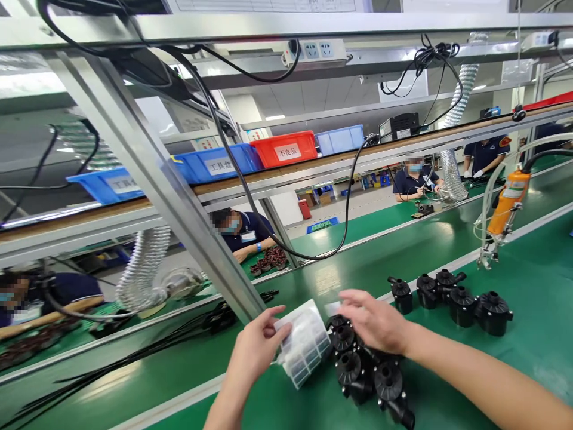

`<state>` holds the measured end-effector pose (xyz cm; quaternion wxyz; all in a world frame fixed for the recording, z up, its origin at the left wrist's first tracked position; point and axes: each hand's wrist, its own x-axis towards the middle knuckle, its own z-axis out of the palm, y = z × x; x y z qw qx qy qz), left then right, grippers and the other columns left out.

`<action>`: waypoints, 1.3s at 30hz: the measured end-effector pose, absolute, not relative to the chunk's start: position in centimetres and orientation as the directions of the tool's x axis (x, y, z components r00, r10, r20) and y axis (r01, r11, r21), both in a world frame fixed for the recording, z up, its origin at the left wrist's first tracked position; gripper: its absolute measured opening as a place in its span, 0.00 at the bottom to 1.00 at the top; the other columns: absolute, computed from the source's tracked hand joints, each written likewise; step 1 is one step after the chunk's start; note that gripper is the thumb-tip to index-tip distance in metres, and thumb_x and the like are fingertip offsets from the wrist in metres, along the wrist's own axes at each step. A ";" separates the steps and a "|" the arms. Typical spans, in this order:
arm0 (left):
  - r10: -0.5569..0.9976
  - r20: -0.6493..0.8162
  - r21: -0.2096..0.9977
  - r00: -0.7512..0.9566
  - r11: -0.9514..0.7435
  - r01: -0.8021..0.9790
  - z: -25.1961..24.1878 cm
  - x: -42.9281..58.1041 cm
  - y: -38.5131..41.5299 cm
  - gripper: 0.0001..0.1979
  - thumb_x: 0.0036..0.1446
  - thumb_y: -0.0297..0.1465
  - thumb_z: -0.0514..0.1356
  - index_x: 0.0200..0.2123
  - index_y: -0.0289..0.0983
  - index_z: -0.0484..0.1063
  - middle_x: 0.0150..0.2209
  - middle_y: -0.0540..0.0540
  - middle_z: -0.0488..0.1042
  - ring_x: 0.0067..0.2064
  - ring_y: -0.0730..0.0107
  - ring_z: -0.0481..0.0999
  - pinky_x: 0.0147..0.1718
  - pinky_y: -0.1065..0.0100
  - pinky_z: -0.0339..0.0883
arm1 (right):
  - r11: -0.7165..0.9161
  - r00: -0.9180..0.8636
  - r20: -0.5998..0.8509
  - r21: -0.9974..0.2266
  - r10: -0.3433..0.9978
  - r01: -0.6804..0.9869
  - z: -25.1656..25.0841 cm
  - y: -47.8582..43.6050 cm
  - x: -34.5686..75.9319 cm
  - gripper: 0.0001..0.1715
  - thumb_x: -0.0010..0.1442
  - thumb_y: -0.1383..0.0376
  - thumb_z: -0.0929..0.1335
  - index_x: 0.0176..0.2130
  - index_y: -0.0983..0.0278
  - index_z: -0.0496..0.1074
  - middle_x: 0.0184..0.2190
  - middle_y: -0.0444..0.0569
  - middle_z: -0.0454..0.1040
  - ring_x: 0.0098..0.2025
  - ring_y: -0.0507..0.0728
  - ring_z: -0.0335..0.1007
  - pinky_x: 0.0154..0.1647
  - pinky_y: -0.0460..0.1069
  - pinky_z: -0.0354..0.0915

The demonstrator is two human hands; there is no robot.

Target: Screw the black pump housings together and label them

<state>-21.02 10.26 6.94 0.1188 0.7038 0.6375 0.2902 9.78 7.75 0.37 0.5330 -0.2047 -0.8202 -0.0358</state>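
My left hand [257, 343] grips a curled sheet of white labels [305, 352] by its upper left edge, thumb on top. A pale grid divides the lower part of the sheet. Between the fingertips of my right hand [375, 322] is a small white label [332, 308], apart from the sheet. Right below that hand, several black pump housings [350, 369] with round tops and side spouts stand close together on the green bench [447, 382]. The hand partly hides some of them.
More black pumps [462, 306] stand farther right. An orange power screwdriver [509, 203] hangs above the bench. A metal post [165, 185] slants at left, near black cables [147, 352]. Bins [284, 148] line the shelf. Co-workers sit across the line.
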 end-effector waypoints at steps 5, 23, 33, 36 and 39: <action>0.989 0.140 0.370 -0.050 -0.005 0.929 5.9 -21.9 11.1 0.27 0.53 0.35 0.62 0.55 0.29 0.78 0.43 0.36 0.86 0.47 0.45 0.85 0.45 0.57 0.75 | 0.690 -0.024 0.814 -0.475 0.580 0.546 -2.0 10.1 18.7 0.42 0.69 0.71 0.65 0.75 0.50 0.49 0.72 0.59 0.47 0.74 0.71 0.51 0.69 0.73 0.62; 0.847 0.281 0.960 0.450 -0.257 -0.116 4.2 -5.4 1.4 0.66 0.44 0.48 0.79 0.76 0.50 0.42 0.68 0.34 0.66 0.70 0.40 0.66 0.67 0.45 0.63 | 0.791 0.127 0.793 -0.554 0.596 -0.260 7.3 3.7 14.0 0.36 0.73 0.65 0.66 0.72 0.44 0.50 0.74 0.50 0.46 0.73 0.65 0.56 0.66 0.65 0.71; 0.953 0.166 0.955 0.253 -0.091 -0.283 4.0 -3.1 -0.8 0.59 0.51 0.38 0.77 0.76 0.51 0.43 0.49 0.44 0.78 0.43 0.61 0.78 0.39 0.67 0.73 | 0.705 0.146 0.701 -0.635 0.698 -0.317 7.1 2.4 13.0 0.39 0.68 0.65 0.72 0.70 0.46 0.54 0.71 0.53 0.51 0.63 0.61 0.63 0.52 0.55 0.75; 0.958 0.200 0.945 0.204 -0.134 -0.297 4.7 -3.2 -0.5 0.59 0.50 0.38 0.78 0.74 0.54 0.44 0.59 0.43 0.76 0.52 0.55 0.80 0.53 0.60 0.72 | 0.653 0.024 0.689 -0.673 0.724 -0.347 6.9 2.0 12.7 0.45 0.67 0.67 0.71 0.71 0.43 0.50 0.71 0.53 0.49 0.59 0.61 0.64 0.41 0.50 0.75; 0.951 0.205 0.926 0.231 -0.111 -0.361 5.2 -3.3 -0.5 0.61 0.50 0.39 0.78 0.74 0.55 0.39 0.66 0.39 0.72 0.62 0.47 0.76 0.59 0.55 0.70 | 0.614 -0.051 0.673 -0.701 0.738 -0.362 6.3 2.0 11.9 0.48 0.66 0.68 0.71 0.72 0.41 0.47 0.72 0.53 0.46 0.59 0.61 0.63 0.41 0.50 0.75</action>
